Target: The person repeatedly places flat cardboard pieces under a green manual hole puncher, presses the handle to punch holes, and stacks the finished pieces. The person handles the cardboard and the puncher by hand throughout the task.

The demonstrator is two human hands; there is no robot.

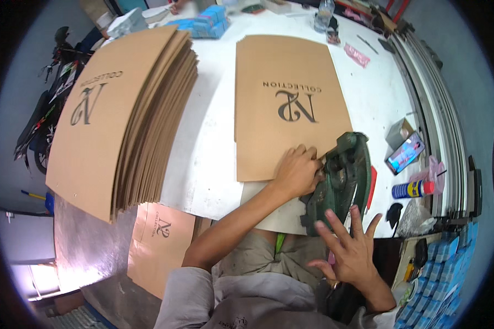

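A brown cardboard sheet [269, 137] with a dark printed logo lies on the white table, its near right part beside a dark green metal hand press [357, 164]. My left hand [297, 171] rests over that part of the sheet, fingers curled against the press's left side. Its fingertips are hidden, so whatever they pinch cannot be made out. My right hand [348, 249] is raised by the near end of the press, fingers spread and holding nothing. On the left stands a tall stack of similar cardboard pieces [101, 115].
A phone [405, 153], a small grey box [399, 133] and a blue-and-yellow spray can [411, 189] are right of the press. Long metal rails [439, 115] line the right side. Blue packets [206, 23] and a plastic bottle [324, 15] sit at the back. Another cardboard piece [159, 241] lies lower left.
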